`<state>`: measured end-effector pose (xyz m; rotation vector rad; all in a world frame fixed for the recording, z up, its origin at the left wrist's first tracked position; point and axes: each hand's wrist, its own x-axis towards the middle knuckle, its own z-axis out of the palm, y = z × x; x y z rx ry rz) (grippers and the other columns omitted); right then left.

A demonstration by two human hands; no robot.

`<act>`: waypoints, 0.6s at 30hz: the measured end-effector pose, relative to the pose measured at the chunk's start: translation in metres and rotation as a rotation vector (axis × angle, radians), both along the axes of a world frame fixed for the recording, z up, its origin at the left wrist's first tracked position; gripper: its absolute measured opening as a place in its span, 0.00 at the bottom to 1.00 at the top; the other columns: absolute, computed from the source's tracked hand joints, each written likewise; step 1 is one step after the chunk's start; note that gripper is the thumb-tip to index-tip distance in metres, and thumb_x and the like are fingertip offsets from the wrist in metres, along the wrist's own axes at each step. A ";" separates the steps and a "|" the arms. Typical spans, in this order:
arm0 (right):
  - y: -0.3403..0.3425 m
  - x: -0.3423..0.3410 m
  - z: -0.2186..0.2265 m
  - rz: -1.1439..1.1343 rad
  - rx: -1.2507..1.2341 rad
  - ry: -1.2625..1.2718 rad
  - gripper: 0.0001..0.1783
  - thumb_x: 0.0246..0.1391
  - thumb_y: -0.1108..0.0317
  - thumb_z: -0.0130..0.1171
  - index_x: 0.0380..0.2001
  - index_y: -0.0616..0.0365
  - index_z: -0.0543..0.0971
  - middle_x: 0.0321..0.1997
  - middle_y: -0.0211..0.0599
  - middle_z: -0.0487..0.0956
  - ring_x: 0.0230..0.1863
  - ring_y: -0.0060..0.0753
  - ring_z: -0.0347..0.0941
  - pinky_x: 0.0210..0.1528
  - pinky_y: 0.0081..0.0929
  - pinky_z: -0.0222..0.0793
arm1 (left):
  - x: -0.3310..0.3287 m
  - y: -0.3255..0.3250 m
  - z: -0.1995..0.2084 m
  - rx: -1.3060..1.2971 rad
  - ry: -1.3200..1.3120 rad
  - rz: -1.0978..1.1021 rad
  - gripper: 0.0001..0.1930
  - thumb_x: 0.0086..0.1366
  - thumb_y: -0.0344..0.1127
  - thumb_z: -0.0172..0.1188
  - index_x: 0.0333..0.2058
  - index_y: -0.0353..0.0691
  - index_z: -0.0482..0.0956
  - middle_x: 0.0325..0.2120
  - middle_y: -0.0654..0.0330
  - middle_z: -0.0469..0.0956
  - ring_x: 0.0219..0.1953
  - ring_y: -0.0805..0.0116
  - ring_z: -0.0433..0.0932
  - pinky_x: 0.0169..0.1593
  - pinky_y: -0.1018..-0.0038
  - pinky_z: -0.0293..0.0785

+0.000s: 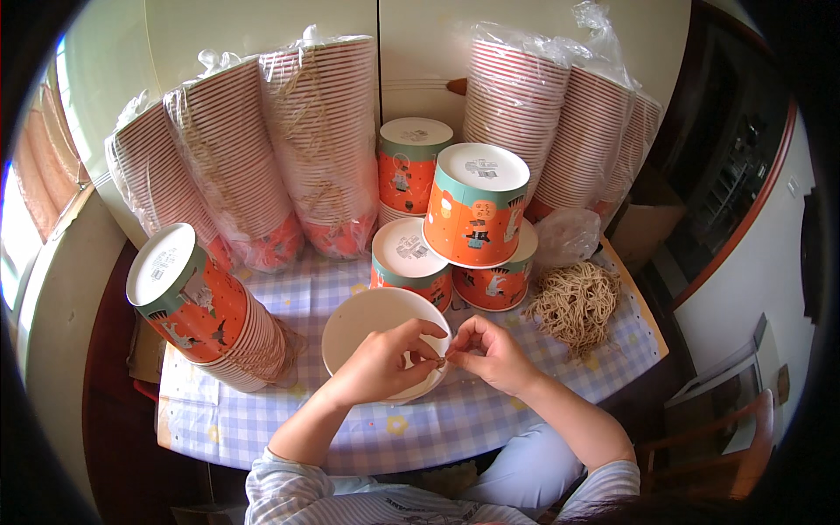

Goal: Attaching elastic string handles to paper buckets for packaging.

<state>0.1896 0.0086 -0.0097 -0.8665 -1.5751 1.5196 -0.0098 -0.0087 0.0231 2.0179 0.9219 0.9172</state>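
Observation:
A white-lined paper bucket [354,319] stands at the front middle of the table, its open mouth up. Over its near right rim, my left hand [389,360] and my right hand [492,354] meet with fingertips almost touching. Both are closed in a pinch on a small tan piece of cord [443,360], largely hidden by the fingers. Right of my hands lies a tangled heap of tan cord [576,306]. Behind the bucket, orange-and-green paper buckets stand bottom up: one at the left [407,249], and another [477,206] on top overlapping its neighbours.
A nested stack of buckets [206,302] leans at the table's left, cord hanging beside it. Tall plastic-wrapped bucket stacks line the back left [319,140] and back right [516,114]. A crumpled plastic bag [567,236] lies behind the cord heap. The checked tablecloth [289,429] reaches the near edge.

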 end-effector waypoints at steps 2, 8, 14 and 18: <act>0.000 0.000 0.002 0.016 0.006 -0.050 0.09 0.47 0.76 0.57 0.31 0.58 0.68 0.30 0.27 0.71 0.34 0.17 0.67 0.40 0.17 0.66 | -0.002 0.002 -0.001 -0.037 -0.012 -0.021 0.17 0.51 0.27 0.60 0.40 0.36 0.68 0.24 0.63 0.78 0.20 0.82 0.71 0.23 0.84 0.66; -0.004 0.003 0.007 0.099 -0.040 0.096 0.09 0.47 0.77 0.55 0.32 0.58 0.69 0.29 0.24 0.70 0.30 0.12 0.66 0.33 0.13 0.64 | -0.002 0.005 -0.004 -0.119 -0.070 -0.023 0.18 0.50 0.28 0.60 0.42 0.38 0.69 0.21 0.63 0.78 0.20 0.75 0.74 0.26 0.79 0.69; -0.009 0.003 0.021 0.049 0.474 -0.220 0.05 0.45 0.74 0.59 0.28 0.57 0.74 0.26 0.25 0.69 0.24 0.12 0.66 0.25 0.14 0.63 | -0.002 0.005 -0.005 -0.151 -0.078 -0.037 0.18 0.50 0.27 0.59 0.42 0.38 0.69 0.22 0.63 0.78 0.20 0.77 0.73 0.26 0.80 0.69; -0.009 0.001 0.019 0.004 0.442 -0.219 0.05 0.43 0.73 0.61 0.26 0.58 0.75 0.26 0.26 0.69 0.24 0.16 0.67 0.24 0.15 0.65 | -0.001 0.005 -0.008 -0.163 -0.100 -0.058 0.19 0.51 0.27 0.59 0.43 0.38 0.68 0.21 0.64 0.78 0.21 0.78 0.73 0.26 0.81 0.68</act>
